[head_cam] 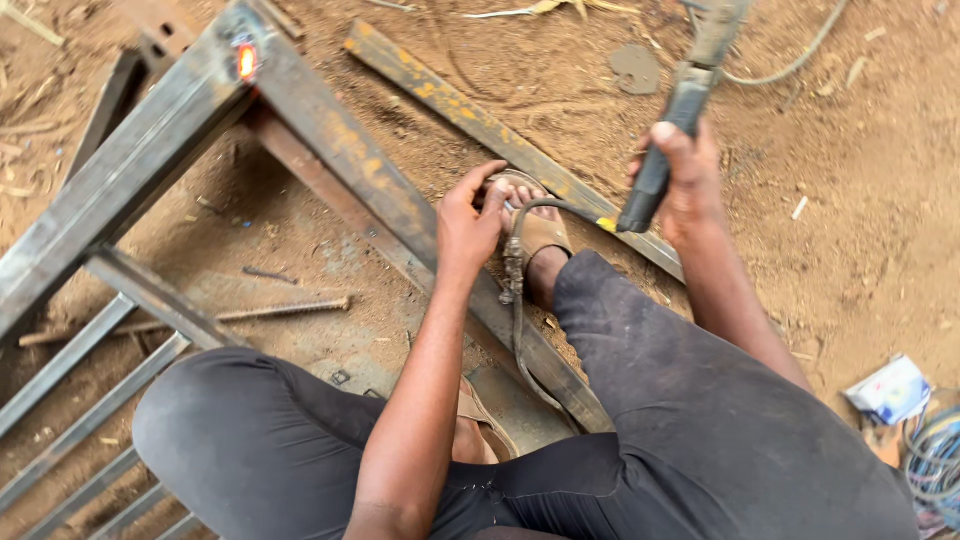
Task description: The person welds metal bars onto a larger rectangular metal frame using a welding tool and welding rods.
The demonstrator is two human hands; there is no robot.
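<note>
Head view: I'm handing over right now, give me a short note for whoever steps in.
Left hand: empty, fingers by the sandalled foot, near the cable.
Right hand: gripping the electrode holder, tip down, clear of the steel.
Steel frame lies on the dirt; one weld spot at its top joint glows orange, just made.
Loose rusty bar lies beside the frame, unjoined. No other joint shows a fresh weld.
</note>
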